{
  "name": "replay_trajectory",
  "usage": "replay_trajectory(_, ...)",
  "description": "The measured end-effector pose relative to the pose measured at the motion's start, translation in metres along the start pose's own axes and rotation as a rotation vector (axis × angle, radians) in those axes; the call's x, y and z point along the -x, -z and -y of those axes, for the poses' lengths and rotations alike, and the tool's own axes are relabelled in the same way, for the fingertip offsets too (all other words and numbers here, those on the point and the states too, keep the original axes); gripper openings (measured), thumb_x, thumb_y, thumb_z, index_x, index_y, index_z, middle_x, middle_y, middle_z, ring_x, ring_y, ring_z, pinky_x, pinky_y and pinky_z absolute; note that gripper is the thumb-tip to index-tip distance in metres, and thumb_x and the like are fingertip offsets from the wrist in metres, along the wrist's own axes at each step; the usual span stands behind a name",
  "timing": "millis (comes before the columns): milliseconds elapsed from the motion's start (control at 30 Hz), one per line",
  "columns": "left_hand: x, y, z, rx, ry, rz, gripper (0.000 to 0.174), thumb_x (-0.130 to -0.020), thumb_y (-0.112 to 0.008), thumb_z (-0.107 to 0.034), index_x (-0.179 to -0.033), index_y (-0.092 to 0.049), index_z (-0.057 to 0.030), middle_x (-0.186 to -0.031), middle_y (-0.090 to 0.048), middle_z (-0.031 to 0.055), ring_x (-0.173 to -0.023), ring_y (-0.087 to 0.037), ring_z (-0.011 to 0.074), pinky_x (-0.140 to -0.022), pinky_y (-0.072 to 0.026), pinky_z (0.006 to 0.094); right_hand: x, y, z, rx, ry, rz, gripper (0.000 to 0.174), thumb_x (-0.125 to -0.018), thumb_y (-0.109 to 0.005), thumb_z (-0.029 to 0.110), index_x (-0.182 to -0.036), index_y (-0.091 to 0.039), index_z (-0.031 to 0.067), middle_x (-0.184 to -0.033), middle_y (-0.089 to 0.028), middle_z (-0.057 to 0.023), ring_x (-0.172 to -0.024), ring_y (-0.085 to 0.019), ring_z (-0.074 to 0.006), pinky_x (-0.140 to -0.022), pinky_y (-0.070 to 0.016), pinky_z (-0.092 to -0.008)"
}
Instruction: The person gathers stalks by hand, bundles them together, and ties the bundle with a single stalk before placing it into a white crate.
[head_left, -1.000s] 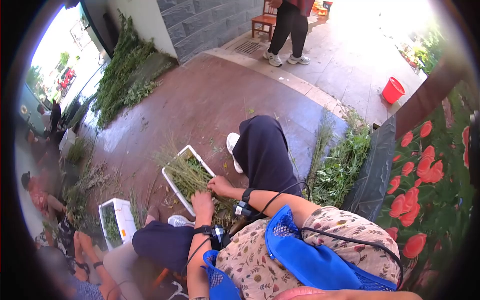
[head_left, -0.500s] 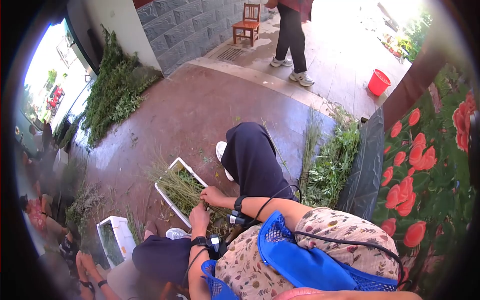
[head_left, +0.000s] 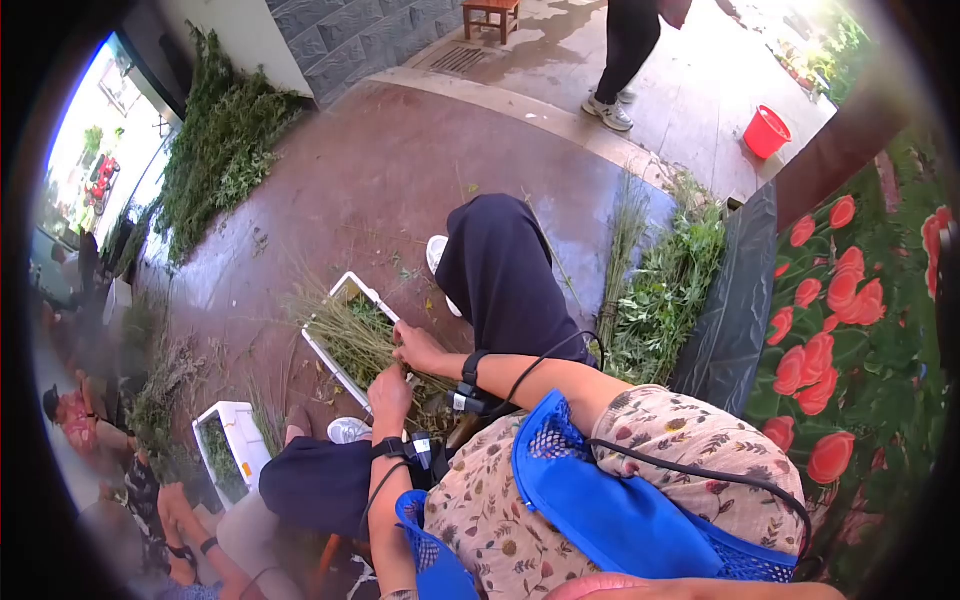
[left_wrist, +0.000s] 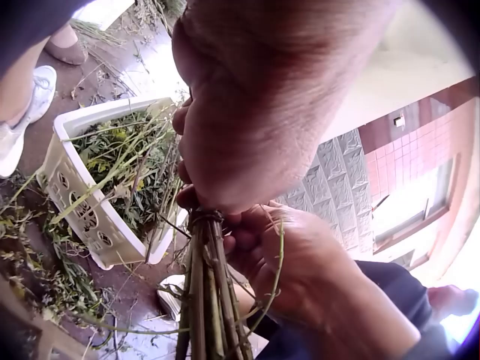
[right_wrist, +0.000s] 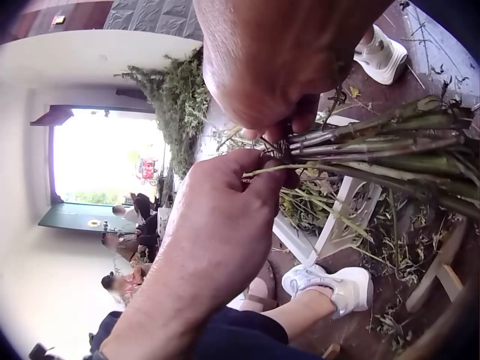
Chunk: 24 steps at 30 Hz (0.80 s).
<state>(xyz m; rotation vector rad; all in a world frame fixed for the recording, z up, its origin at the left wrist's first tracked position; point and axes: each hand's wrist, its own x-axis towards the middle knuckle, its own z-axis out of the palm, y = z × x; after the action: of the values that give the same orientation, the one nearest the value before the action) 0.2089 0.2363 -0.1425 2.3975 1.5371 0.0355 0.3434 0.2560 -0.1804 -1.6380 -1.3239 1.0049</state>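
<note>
The white crate (left_wrist: 82,214) sits on the floor just beyond the knees. Over its near edge the left hand (left_wrist: 247,112) curls its fingers round one end of the stem bundle (left_wrist: 206,300). The right hand (left_wrist: 300,270) pinches a thin strand (right_wrist: 259,171) at the binding, which is best pulled taut, tight against the left fingers, so no stem slips loose.

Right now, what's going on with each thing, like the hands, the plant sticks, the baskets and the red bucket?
bundle of stems: bunched together, held by both hands.
left hand: grips the bundle's end.
right hand: pinches that same end.
white basket: upright, full of green stems.
second white basket: upright, greenery inside.
red bucket: upright, no lid.
</note>
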Motion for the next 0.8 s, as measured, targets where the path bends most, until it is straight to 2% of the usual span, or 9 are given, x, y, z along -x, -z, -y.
replay_trajectory(100,-0.002,0.003,-0.002,0.018,0.018,0.024,0.017,-0.086,-0.052,-0.014,-0.088,-0.063,-0.0030,-0.081,-0.065,0.0231,-0.079,-0.064,0.0407,-0.070,-0.0485,0.0499,-0.002,0.000,-0.004,-0.022,0.082,0.020,0.021,-0.075,-0.067,0.008,-0.090,-0.054,0.0014,-0.067,-0.063,-0.0182,-0.067,-0.065,-0.0332,-0.060,-0.0476,-0.0421)
replay_trajectory(133,-0.001,0.003,-0.002,0.028,0.017,0.017,0.017,-0.086,-0.052,-0.015,-0.088,-0.063,-0.0028,-0.081,-0.065,0.0232,-0.079,-0.063,0.0410,-0.070,-0.0485,0.0499,-0.003,0.000,-0.006,-0.050,0.077,0.023,0.016,-0.074,-0.067,0.007,-0.085,-0.058,0.0009,-0.062,-0.062,-0.0154,-0.061,-0.065,-0.0279,-0.056,-0.0475,-0.0391)
replay_trajectory(267,-0.001,0.006,-0.004,0.086,0.088,0.023,0.019,-0.087,-0.053,-0.019,-0.091,-0.065,-0.0042,-0.083,-0.065,0.0229,-0.082,-0.063,0.0410,-0.072,-0.0482,0.0498,-0.005,-0.001,-0.008,-0.161,0.072,0.072,0.009,-0.074,-0.068,0.008,-0.076,-0.065,0.0001,-0.058,-0.062,-0.0093,-0.052,-0.061,-0.0164,-0.051,-0.0458,-0.0324)
replay_trajectory(367,0.001,0.002,-0.002,0.155,0.151,0.015,0.019,-0.086,-0.054,-0.019,-0.091,-0.066,-0.0046,-0.085,-0.065,0.0229,-0.084,-0.062,0.0410,-0.074,-0.0475,0.0497,-0.007,-0.001,-0.010,-0.197,-0.003,0.109,0.010,-0.071,-0.071,0.010,-0.074,-0.066,0.0013,-0.061,-0.064,-0.0112,-0.056,-0.063,-0.0213,-0.055,-0.0475,-0.0351)
replay_trajectory(567,-0.003,-0.015,0.014,0.319,0.253,-0.010,0.020,-0.086,-0.055,-0.018,-0.088,-0.065,-0.0007,-0.086,-0.063,0.0253,-0.086,-0.060,0.0438,-0.075,-0.0461,0.0491,-0.006,-0.001,-0.008,-0.288,-0.052,0.135,0.007,-0.074,-0.068,0.008,-0.073,-0.067,0.0006,-0.057,-0.062,-0.0082,-0.052,-0.061,-0.0149,-0.051,-0.0463,-0.0316)
replay_trajectory(800,-0.003,-0.014,0.012,0.323,0.269,0.000,0.019,-0.086,-0.056,-0.017,-0.088,-0.065,0.0002,-0.085,-0.062,0.0266,-0.086,-0.059,0.0444,-0.075,-0.0462,0.0483,-0.008,-0.006,-0.014,-0.252,-0.032,0.108,0.010,-0.075,-0.069,0.010,-0.075,-0.067,0.0004,-0.058,-0.063,-0.0097,-0.053,-0.062,-0.0176,-0.053,-0.0472,-0.0337)
